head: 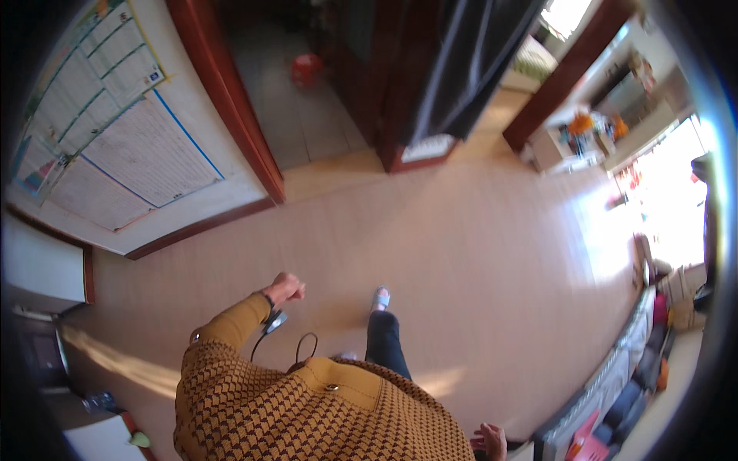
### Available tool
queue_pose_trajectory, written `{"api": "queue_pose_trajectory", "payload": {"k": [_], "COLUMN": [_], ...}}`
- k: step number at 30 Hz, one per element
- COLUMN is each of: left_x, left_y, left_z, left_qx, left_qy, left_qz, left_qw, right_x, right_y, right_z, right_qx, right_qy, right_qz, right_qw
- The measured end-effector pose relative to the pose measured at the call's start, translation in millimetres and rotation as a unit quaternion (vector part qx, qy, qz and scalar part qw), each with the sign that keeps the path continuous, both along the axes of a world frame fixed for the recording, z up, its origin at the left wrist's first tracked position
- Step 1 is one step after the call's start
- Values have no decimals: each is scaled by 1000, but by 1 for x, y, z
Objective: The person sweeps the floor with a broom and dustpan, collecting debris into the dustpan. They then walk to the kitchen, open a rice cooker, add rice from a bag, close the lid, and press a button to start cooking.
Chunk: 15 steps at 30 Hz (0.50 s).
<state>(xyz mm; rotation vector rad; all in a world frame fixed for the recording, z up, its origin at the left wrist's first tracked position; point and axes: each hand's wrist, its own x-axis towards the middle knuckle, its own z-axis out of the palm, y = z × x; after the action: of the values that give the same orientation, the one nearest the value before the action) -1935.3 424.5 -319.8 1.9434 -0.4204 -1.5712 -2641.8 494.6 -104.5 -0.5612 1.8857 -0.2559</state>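
My left hand [286,288] is in front of my body, its fingers curled in, with no object seen in them. A dark band circles that wrist. Just below it is a small flat device [277,321] with a black cable [257,346]; whether it hangs free is unclear. A second loop of cable [306,343] shows at the front of my patterned mustard-brown top [323,415]. Low at my right side, my right hand [493,441] hangs with loosely bent fingers and nothing seen in it. One foot in a pale slipper [380,298] is forward on the floor [438,242].
Printed posters [144,155] cover the wall at left, beside a red-brown door frame [248,115]. A red bucket-like container [306,70] stands in the tiled room beyond. A dark curtain [461,75] hangs at the doorway. A grey sofa [611,369] lines the right side.
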Motion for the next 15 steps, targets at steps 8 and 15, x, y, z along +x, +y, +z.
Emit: {"api": "queue_pose_trajectory", "payload": {"k": [8, 15], "left_x": [120, 163], "left_y": [19, -28], "left_z": [60, 73], "left_qx": [1, -30], "left_qy": [29, -21], "left_qz": [277, 299], "left_qw": [960, 954], "right_x": [90, 390], "right_y": [-362, -669], "right_z": [-93, -115], "right_qx": [-73, -295], "right_qy": [52, 173], "right_qz": [253, 791], "right_qw": [963, 508]}}
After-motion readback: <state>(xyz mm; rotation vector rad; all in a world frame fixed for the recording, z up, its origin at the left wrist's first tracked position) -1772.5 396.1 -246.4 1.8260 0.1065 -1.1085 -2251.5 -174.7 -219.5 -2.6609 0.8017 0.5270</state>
